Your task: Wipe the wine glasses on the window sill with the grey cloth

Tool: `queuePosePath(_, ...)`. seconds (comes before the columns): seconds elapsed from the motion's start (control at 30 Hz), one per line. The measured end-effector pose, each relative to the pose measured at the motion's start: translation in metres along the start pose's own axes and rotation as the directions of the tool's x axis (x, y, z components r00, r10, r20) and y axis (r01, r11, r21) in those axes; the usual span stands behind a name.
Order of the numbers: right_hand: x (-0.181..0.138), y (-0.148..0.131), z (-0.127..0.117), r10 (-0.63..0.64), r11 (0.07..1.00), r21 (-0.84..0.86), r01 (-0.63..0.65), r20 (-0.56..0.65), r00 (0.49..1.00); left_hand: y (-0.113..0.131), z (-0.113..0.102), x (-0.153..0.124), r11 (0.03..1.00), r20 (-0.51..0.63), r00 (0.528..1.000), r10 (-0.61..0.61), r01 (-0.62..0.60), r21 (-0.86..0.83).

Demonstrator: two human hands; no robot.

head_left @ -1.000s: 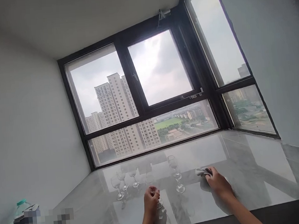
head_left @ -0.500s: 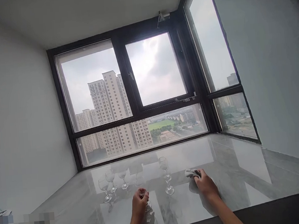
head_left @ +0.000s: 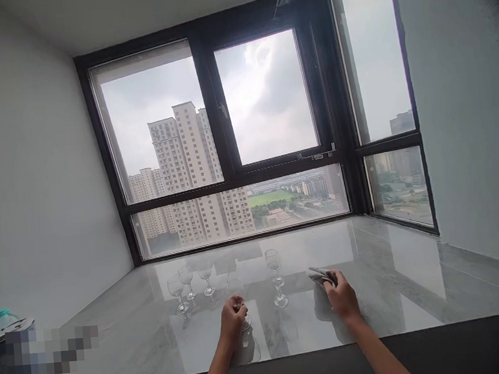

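My left hand (head_left: 233, 321) is closed around the stem of a clear wine glass (head_left: 233, 286). Its bowl shows above my fingers and its foot below them; whether the foot touches the sill I cannot tell. In my right hand (head_left: 342, 299) is a bunched grey-white cloth (head_left: 321, 274), held over the sill to the right. Between the hands, clear stemmed glasses (head_left: 280, 301) stand in line, one overlapping another. Left of my left hand, three more stemmed glasses stand upright: a near one (head_left: 178, 296), a middle one (head_left: 188, 281) and a right one (head_left: 206, 279).
The glossy grey marbled sill (head_left: 383, 303) has a dark front edge (head_left: 460, 334) towards me. Dark-framed windows (head_left: 269, 105) rise behind it, with walls on both sides. At the far left stands a container with a teal lid (head_left: 0, 314), beside a blurred-out patch.
The view has tilted and shifted slightly, bringing more of the teal-lidded container and the sill's front edge into sight. Both hands keep their holds on the glass and the cloth.
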State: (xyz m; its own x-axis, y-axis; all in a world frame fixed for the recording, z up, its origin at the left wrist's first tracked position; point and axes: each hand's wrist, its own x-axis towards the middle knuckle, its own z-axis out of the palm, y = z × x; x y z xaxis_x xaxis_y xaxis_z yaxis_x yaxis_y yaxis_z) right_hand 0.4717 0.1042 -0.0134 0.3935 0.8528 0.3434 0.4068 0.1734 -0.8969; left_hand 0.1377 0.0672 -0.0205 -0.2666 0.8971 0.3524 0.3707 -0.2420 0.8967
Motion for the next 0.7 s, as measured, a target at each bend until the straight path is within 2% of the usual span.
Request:
queuePosePath(0.1,-0.027,-0.016,0.003,-0.054,0.981,0.179,0.076,-0.126,0.991,0.003,0.0,-0.003,0.986,-0.009,0.996,0.087,-0.085,0.144)
queuePosePath(0.17,-0.051,-0.034,0.008,-0.08,0.949,0.292,0.119,-0.143,0.987,0.008,0.001,-0.007,0.954,-0.015,0.988,0.151,-0.142,0.266)
queuePosePath(0.27,-0.086,-0.069,0.02,-0.081,0.881,0.462,0.1,-0.06,0.995,0.017,0.002,-0.017,0.852,-0.037,0.964,0.264,-0.215,0.477)
queuePosePath(0.37,-0.103,-0.102,0.035,-0.101,0.8,0.599,0.03,0.084,0.991,0.024,0.004,-0.024,0.714,-0.022,0.925,0.38,-0.279,0.642)
queuePosePath(0.47,-0.102,-0.12,0.046,-0.161,0.807,0.59,-0.006,0.23,0.96,0.027,0.005,-0.026,0.637,-0.005,0.897,0.442,-0.309,0.706)
queuePosePath(0.57,-0.094,-0.129,0.05,-0.15,0.837,0.546,-0.036,0.293,0.944,0.028,0.006,-0.025,0.592,-0.01,0.879,0.478,-0.313,0.743)
queuePosePath(0.63,-0.091,-0.132,0.05,-0.095,0.8,0.581,-0.148,0.366,0.926,0.027,0.007,-0.024,0.569,0.006,0.874,0.486,-0.322,0.756)
queuePosePath(0.7,-0.09,-0.135,0.049,-0.042,0.724,0.622,-0.299,0.473,0.88,0.026,0.008,-0.024,0.568,0.028,0.88,0.473,-0.329,0.754)
